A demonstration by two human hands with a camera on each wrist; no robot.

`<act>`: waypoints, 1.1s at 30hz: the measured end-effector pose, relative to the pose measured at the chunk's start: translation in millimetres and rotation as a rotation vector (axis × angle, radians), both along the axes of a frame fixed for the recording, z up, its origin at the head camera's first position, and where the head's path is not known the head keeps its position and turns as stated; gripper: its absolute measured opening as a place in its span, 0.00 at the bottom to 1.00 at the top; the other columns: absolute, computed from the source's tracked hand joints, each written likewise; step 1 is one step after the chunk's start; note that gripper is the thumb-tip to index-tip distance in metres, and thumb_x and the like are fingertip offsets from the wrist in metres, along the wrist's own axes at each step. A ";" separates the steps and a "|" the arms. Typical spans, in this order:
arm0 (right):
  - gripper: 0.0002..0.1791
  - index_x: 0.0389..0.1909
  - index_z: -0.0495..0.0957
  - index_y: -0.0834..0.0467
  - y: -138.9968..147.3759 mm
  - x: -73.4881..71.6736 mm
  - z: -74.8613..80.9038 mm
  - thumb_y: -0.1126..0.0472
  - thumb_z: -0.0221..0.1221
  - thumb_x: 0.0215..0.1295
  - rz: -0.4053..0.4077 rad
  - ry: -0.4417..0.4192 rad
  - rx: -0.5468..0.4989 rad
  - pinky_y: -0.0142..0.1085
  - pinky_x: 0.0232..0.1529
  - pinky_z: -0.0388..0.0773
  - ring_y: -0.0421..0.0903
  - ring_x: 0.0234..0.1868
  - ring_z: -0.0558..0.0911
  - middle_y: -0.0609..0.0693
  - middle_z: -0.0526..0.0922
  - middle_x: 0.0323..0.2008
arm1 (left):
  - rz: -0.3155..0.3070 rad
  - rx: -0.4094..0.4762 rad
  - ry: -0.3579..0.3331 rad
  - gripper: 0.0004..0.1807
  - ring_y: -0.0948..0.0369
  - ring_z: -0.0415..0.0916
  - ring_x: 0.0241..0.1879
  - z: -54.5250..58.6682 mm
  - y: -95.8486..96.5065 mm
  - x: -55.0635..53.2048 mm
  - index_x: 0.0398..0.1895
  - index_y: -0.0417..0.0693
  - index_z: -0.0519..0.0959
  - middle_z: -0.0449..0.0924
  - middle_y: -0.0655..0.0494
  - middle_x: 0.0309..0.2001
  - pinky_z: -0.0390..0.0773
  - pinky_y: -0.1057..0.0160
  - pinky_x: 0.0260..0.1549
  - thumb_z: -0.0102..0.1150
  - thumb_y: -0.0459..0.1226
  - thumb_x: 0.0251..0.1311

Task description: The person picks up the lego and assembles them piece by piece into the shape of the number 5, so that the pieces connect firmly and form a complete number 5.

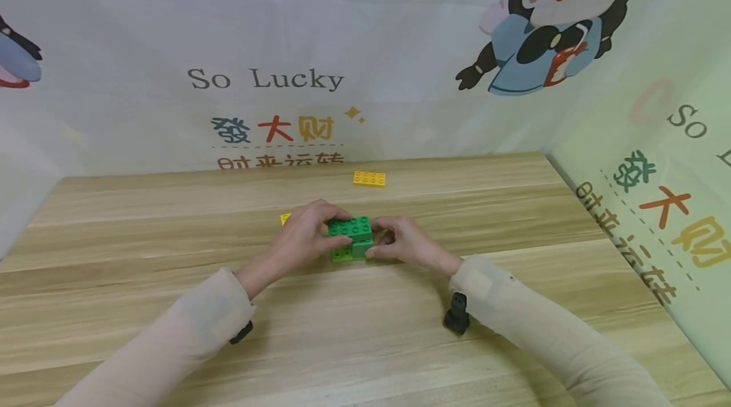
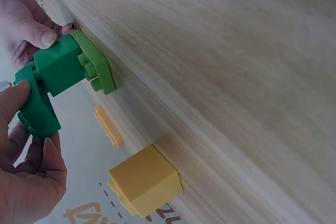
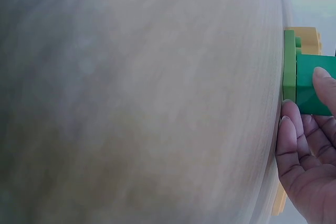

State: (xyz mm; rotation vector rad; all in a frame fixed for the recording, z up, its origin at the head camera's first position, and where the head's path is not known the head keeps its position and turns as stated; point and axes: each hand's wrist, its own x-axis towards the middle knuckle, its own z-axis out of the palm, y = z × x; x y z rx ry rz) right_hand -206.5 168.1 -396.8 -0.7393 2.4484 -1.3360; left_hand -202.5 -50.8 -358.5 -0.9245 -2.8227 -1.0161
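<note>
A dark green block [image 2: 60, 66] stands on a light green studded plate [image 2: 100, 66], which rests on the wooden table. My left hand [image 1: 311, 227] pinches a longer dark green brick [image 1: 353, 227] between thumb and fingers. In the left wrist view this brick [image 2: 39, 108] meets the top of the block and juts past it toward my left hand. My right hand [image 1: 408, 243] grips the block from the right, its thumb on the block's side. Curled fingers of that hand [image 3: 310, 150] reach the edge of the light green plate [image 3: 289, 66]. Part of the plate is hidden under the brick.
A yellow plate [image 1: 369, 179] lies toward the back of the table. Beyond my left hand sits a yellow block [image 2: 147, 182], mostly hidden by that hand in the head view. Printed cloth walls [image 1: 400, 77] rise at the table's back and sides.
</note>
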 end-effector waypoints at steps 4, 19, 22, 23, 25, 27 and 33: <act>0.22 0.52 0.75 0.68 -0.1 0.1 0.1 0.67 0.65 0.56 -0.007 -0.003 0.003 0.27 0.35 0.78 0.40 0.34 0.80 0.60 0.81 0.43 | -0.005 0.007 -0.005 0.18 0.58 0.75 0.42 0.1 -0.6 -0.1 0.45 0.43 0.82 0.82 0.51 0.44 0.77 0.58 0.42 0.69 0.39 0.51; 0.19 0.49 0.76 0.67 -1.1 -0.5 1.0 0.66 0.65 0.56 -0.019 -0.019 0.010 0.27 0.32 0.77 0.39 0.32 0.79 0.58 0.82 0.41 | -0.022 -0.008 -0.031 0.17 0.59 0.75 0.42 4.1 0.6 -0.3 0.45 0.45 0.82 0.81 0.53 0.43 0.77 0.58 0.42 0.69 0.38 0.51; 0.19 0.49 0.76 0.67 -0.9 -1.1 0.3 0.66 0.65 0.56 -0.013 -0.019 0.010 0.27 0.32 0.77 0.39 0.32 0.79 0.58 0.82 0.41 | -0.018 -0.010 -0.038 0.17 0.59 0.75 0.43 3.6 0.8 -0.5 0.45 0.45 0.82 0.81 0.52 0.44 0.77 0.58 0.43 0.69 0.38 0.51; 0.19 0.49 0.76 0.67 -0.9 -1.1 0.2 0.66 0.65 0.56 -0.012 -0.020 0.009 0.27 0.32 0.77 0.40 0.32 0.79 0.58 0.83 0.41 | -0.019 -0.010 -0.041 0.17 0.59 0.75 0.43 3.6 0.8 -0.5 0.45 0.45 0.82 0.81 0.52 0.44 0.77 0.58 0.43 0.69 0.38 0.51; 0.19 0.49 0.76 0.67 -0.8 -1.0 0.0 0.67 0.65 0.56 -0.010 -0.020 0.010 0.27 0.32 0.77 0.40 0.32 0.79 0.58 0.83 0.41 | -0.018 -0.011 -0.046 0.17 0.59 0.75 0.44 3.3 0.9 -0.6 0.45 0.45 0.82 0.81 0.52 0.45 0.77 0.58 0.43 0.69 0.38 0.51; 0.19 0.49 0.76 0.67 -0.7 -0.8 -0.1 0.67 0.65 0.56 -0.011 -0.016 0.011 0.27 0.32 0.77 0.39 0.32 0.79 0.58 0.83 0.40 | -0.016 -0.014 -0.049 0.17 0.58 0.75 0.44 3.0 1.1 -0.5 0.46 0.45 0.82 0.81 0.52 0.45 0.77 0.58 0.43 0.69 0.38 0.51; 0.19 0.48 0.76 0.68 -0.6 -0.1 -0.2 0.67 0.65 0.56 -0.015 0.004 0.007 0.28 0.32 0.78 0.39 0.31 0.79 0.59 0.83 0.39 | -0.023 -0.026 -0.033 0.17 0.59 0.76 0.43 2.9 1.3 0.2 0.46 0.44 0.82 0.81 0.52 0.45 0.77 0.59 0.42 0.69 0.38 0.51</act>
